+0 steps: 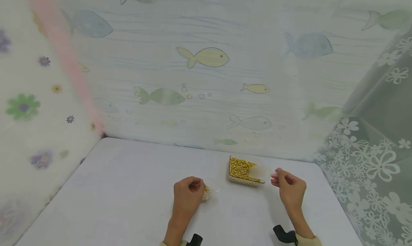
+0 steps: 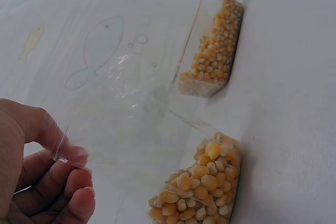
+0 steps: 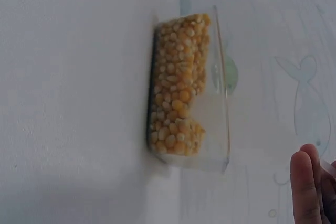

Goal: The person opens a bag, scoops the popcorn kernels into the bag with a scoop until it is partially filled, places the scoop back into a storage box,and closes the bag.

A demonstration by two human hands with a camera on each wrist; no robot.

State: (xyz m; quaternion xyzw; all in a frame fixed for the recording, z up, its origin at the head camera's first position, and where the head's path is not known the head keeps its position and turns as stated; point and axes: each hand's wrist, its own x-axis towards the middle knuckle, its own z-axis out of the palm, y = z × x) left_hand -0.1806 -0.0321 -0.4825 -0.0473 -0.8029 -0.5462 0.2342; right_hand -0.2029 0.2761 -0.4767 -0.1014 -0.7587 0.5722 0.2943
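My left hand point(image 1: 188, 196) pinches the upper edge of a clear plastic bag point(image 2: 126, 140). Yellow corn kernels point(image 2: 205, 182) fill the bag's lower part, which stands on the table. To the right is a clear rectangular box point(image 1: 245, 182) of corn kernels point(image 1: 239, 167). Beside its right end, my right hand point(image 1: 292, 188) pinches a small white piece, seen between the fingertips in the right wrist view. It looks like the handle of a pale translucent scoop point(image 1: 258, 171) over the box's right part, but its outline is faint.
A white tabletop point(image 1: 128, 188) lies under everything. Behind it hangs a pale curtain point(image 1: 206, 113) with printed fish. Flowered sheeting point(image 1: 24, 131) borders the left side, and a sheer flower-patterned curtain point(image 1: 370, 160) the right.
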